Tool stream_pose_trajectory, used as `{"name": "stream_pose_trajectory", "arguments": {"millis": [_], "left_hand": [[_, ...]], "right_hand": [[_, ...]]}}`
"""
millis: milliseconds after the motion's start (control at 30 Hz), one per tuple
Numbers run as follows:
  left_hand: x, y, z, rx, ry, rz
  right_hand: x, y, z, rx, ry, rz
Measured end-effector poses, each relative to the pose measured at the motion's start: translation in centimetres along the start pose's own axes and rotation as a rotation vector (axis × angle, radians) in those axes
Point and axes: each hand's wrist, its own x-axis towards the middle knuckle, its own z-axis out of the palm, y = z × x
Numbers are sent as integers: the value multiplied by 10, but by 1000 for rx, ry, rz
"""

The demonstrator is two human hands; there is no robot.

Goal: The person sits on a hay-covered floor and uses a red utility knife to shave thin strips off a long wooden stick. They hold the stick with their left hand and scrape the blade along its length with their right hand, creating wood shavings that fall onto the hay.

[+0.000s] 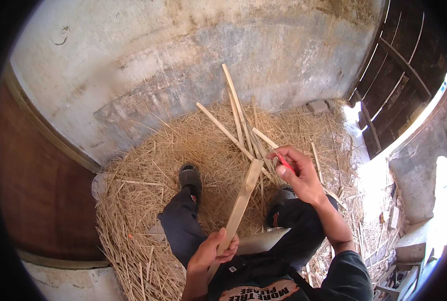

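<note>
My left hand (213, 250) is closed around the lower part of a long pale slat (240, 205) that looks like split bamboo. The slat tilts up and away from my lap, its far end near my right hand (306, 179). That hand grips a small red-handled tool (284, 162) just right of the slat's upper end, apart from it. A thin tip points up and left from the tool; its exact kind I cannot make out. Beyond both hands, several similar slats (224, 129) lie crossed over one another, some toward the wall.
Straw-like shavings (133, 200) cover the floor around my shoes (190, 178). A stained wall (183, 60) stands ahead. Dark boards (394, 65) rise at the far right, with a brick (317, 106) near them. A brown panel (43, 185) is on the left.
</note>
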Motion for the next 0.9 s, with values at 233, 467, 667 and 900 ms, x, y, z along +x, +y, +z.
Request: {"name": "stream_pose_trajectory", "arguments": {"millis": [233, 467, 667, 900], "left_hand": [[14, -5, -11, -6, -74, 26], [36, 41, 24, 103, 124, 244], [88, 83, 23, 395, 8, 203], [105, 101, 33, 339, 6, 236]], "right_hand": [[26, -9, 6, 119, -154, 104], [47, -3, 9, 100, -220, 185], [43, 18, 0, 62, 5, -20], [36, 27, -26, -331, -30, -159]]}}
